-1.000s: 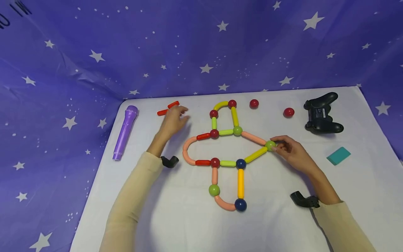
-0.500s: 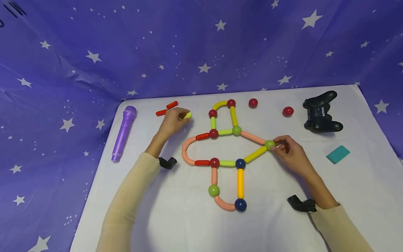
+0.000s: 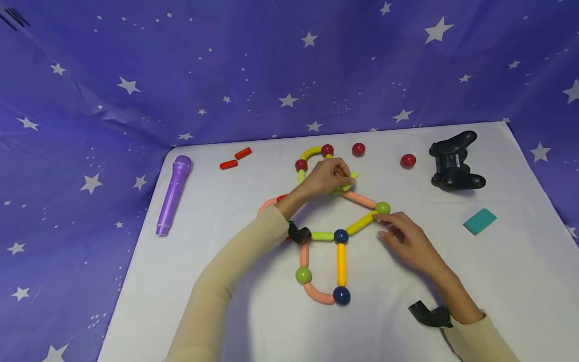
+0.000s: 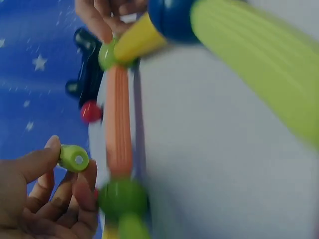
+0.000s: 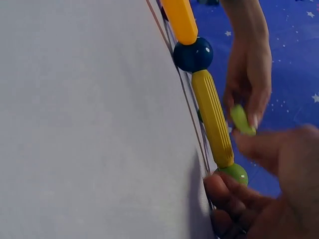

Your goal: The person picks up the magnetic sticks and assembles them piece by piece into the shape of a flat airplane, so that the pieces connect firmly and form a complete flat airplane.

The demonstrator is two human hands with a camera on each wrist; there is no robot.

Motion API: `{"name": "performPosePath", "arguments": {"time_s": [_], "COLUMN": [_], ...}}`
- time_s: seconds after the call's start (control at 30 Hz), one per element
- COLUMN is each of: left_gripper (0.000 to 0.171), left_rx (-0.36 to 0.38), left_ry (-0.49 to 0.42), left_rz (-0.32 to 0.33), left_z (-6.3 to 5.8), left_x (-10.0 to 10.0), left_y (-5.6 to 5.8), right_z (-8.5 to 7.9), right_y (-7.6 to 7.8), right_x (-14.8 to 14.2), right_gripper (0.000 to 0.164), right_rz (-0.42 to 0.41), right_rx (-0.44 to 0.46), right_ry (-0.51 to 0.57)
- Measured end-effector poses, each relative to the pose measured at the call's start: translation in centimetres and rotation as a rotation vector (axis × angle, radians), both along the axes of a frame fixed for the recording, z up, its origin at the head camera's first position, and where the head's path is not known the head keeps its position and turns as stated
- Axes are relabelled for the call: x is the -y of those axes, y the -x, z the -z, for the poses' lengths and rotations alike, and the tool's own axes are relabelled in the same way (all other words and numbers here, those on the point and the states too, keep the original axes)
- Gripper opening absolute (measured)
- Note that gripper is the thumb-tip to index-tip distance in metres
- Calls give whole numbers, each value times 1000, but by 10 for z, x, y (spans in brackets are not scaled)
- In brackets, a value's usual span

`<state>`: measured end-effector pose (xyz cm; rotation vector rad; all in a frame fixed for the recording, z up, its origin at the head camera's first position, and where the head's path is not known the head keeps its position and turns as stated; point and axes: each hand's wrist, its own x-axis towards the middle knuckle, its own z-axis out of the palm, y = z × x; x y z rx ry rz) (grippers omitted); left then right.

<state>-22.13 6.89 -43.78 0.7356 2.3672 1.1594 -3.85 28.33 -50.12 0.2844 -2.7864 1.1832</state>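
My left hand pinches a short light-green magnetic stick between thumb and fingers. It hovers over the upper loop of a figure of magnetic sticks and balls, hiding part of it. My right hand is beside the figure's right tip, thumb and fingers apart with nothing between them. Its index fingertip lies close to the green ball and the yellow stick; whether it touches them I cannot tell. From that ball a salmon stick runs towards the upper loop. A blue ball joins the yellow stick's other end.
Two red sticks lie at the back left, near a purple toy microphone. At the back are two loose red balls. A black game controller and a teal block lie on the right.
My left hand has carried the light-green stick rightwards from near the red sticks to above the upper loop. My right hand has let go of the green ball and shifted slightly down.
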Motion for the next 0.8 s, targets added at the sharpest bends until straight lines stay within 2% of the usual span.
{"name": "performPosePath", "arguments": {"time_s": [0.17,0.27,0.37,0.6,0.8], "left_gripper": [14,13,13,15,14], "left_rx": [70,150,204,235,281], "left_ry": [-49,-77,-49,10,-7], "left_rz": [120,156,180,223,173], "left_z": [8,12,15,19,20], "left_x": [-42,-61,-74,-84,-82], "left_y": [-3,-3,-3,-7,-6], "right_z": [2,4,6,7,5], "right_y": [-2,-2,-2,-3,-3], "right_x": [1,0,-2,-3,-3], "right_gripper": [40,39,40,43,43], "right_rz": [-104,-122,-135,-135,-125], "right_rx": [-17,-28,-26,-14,-2], "right_ry": [-21,-11,-8,-14,-31]}}
